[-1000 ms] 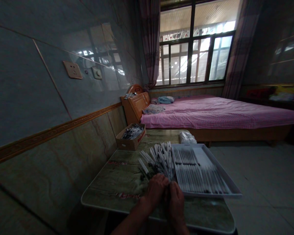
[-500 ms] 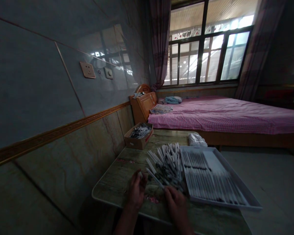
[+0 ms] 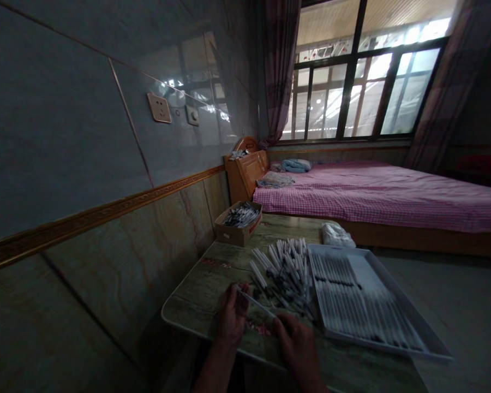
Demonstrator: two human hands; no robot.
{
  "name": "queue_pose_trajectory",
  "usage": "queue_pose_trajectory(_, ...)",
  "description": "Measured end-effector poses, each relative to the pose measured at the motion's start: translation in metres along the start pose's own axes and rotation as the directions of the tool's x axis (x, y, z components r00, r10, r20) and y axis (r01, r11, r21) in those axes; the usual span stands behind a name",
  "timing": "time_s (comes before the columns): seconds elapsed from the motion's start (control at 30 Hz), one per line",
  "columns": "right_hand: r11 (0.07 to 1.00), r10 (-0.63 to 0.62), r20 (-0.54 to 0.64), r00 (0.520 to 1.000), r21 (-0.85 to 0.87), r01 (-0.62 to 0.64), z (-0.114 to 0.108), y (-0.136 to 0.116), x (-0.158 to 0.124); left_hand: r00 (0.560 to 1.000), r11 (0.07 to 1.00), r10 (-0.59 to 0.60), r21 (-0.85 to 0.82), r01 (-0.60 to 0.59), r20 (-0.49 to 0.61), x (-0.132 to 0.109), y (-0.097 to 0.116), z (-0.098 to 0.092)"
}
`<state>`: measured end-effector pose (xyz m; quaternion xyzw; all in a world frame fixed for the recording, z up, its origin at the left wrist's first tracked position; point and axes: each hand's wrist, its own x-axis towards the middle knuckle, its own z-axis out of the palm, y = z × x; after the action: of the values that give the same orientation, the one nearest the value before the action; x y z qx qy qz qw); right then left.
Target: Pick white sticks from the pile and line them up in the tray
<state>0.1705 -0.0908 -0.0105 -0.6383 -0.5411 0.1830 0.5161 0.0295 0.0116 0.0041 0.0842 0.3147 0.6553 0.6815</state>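
Tiled wall (image 3: 65, 142) at left, beside a wood-patterned table (image 3: 192, 303) with a carton (image 3: 231, 236) of pens at its far corner. Working one slim pale pen (image 3: 257, 304) between both hands seems the step in hand; the next move probably calls for a steady, straight hold. Left hand (image 3: 231, 314): fingers curled narrowly around the pen's left end. Right hand (image 3: 298, 339): pinching its other end. Beyond, a loose pen pile (image 3: 289, 267); rightmost, a shallow tray (image 3: 365, 267) of pens in rows.

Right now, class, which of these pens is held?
The single pen spanning from the left hand to the right hand; those in the pile and the tray lie unheld.
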Motion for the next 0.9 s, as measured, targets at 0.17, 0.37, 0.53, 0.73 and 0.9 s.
queue_pose_trajectory(0.17,1.000,0.000,-0.015,1.000,-0.030,-0.001,0.001,-0.001,-0.002,0.999,0.999,0.037,0.027,-0.038,0.020,0.000,-0.003,-0.001)
queue_pose_trajectory(0.37,0.999,0.027,-0.012,1.000,0.044,-0.026,0.000,0.000,-0.005,0.997,0.999,0.044,0.022,-0.045,0.058,0.004,-0.006,-0.008)
queue_pose_trajectory(0.53,0.999,0.034,-0.033,0.999,0.035,-0.033,0.000,0.001,-0.005,0.996,0.998,0.049,0.034,-0.052,0.073,0.003,-0.006,-0.010)
queue_pose_trajectory(0.73,0.992,0.073,-0.036,0.997,0.107,-0.069,-0.003,0.001,-0.002,0.995,0.993,0.056,0.101,-0.064,0.080,0.000,-0.002,-0.006)
queue_pose_trajectory(0.9,0.992,0.069,-0.068,0.995,0.111,-0.061,-0.003,0.002,-0.001,0.982,0.966,0.063,0.235,-0.105,0.179,0.001,0.005,-0.010)
